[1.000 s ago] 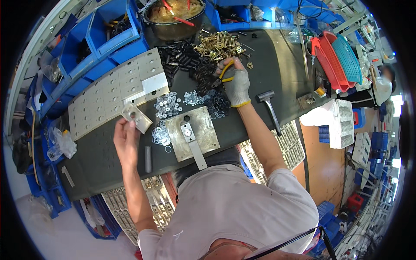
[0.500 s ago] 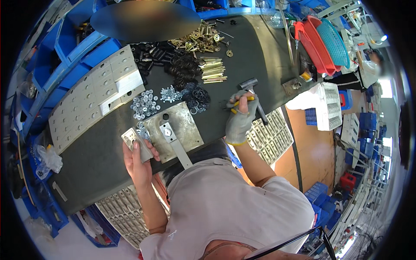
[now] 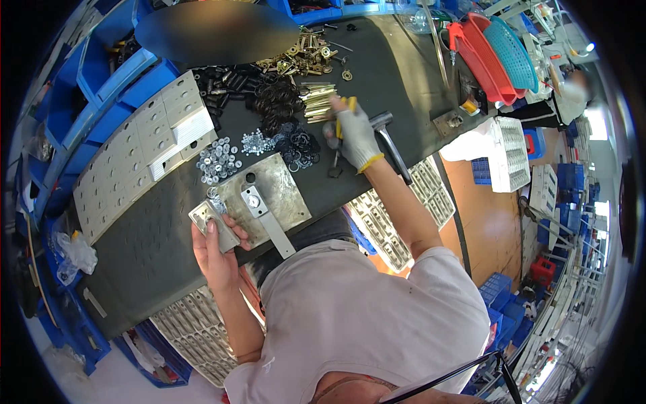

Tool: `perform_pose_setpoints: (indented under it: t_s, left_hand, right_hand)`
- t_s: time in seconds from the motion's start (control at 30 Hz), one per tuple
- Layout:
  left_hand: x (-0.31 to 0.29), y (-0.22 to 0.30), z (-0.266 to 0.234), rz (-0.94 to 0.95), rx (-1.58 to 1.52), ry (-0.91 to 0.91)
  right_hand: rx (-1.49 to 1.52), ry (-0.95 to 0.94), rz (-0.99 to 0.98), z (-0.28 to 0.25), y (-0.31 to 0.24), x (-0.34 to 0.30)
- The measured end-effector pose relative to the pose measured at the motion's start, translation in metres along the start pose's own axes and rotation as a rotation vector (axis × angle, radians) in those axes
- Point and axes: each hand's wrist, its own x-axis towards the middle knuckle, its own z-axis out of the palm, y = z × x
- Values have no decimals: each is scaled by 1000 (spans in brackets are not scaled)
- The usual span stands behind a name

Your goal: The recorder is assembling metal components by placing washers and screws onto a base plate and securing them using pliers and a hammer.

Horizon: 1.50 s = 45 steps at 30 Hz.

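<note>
My left hand (image 3: 217,249) is wrapped round a silver-grey metal lock housing (image 3: 214,221), thumb on its face, beside a square metal plate (image 3: 296,202). A long lock bar with a round fitting (image 3: 272,229) lies on that plate. My right hand (image 3: 360,138), in a grey glove with a yellow cuff, is closed on a yellow-handled tool (image 3: 341,121) that looks like pliers; its jaws are not clear. The fingertips are at the near end of a stack of brass-coloured pins (image 3: 317,101); whether they hold one is hidden. A hammer (image 3: 391,148) lies right of this hand.
Heaps of washers (image 3: 219,161), black rings (image 3: 296,146), black cylinders (image 3: 229,84) and brass parts (image 3: 309,57) spread over the dark bench. Pale perforated plates (image 3: 141,145) line the left, before blue bins (image 3: 108,57). Red (image 3: 481,60) and teal baskets (image 3: 511,54) stand far right.
My right hand has moved away from me and leftward, from beside the hammer to the brass pins, carrying the yellow-handled tool. My left hand keeps its grip on the lock housing.
</note>
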Motion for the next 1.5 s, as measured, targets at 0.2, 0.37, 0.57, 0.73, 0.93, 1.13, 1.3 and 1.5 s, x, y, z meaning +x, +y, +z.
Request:
perform_pose_setpoints:
  t_s: [0.2, 0.37, 0.57, 0.73, 0.93, 1.13, 1.3, 1.5]
  left_hand:
    - [1, 0, 6, -31, 23, 24]
    - [3, -5, 11, -24, -40, 45]
    - [4, -5, 5, -52, -50, -8]
    - [-1, 1, 20, -56, -10, 109]
    - [-3, -12, -2, -74, -77, 58]
    - [-5, -10, 8, -88, -94, 119]
    - [-7, -8, 7, -85, -83, 139]
    - [-6, -7, 26, -162, -211, 14]
  right_hand:
    - [425, -133, -353, -31, 20, -26]
    - [467, -9, -639, -28, 57, -57]
    - [501, 37, -625, -15, 66, -63]
    - [1, -475, -376, -30, 39, -61]
    - [382, -253, -508, -15, 46, -57]
    - [435, -67, -512, -6, 53, -66]
    - [449, -59, -523, 3, 58, -64]
    - [812, -433, -495, 47, 22, -103]
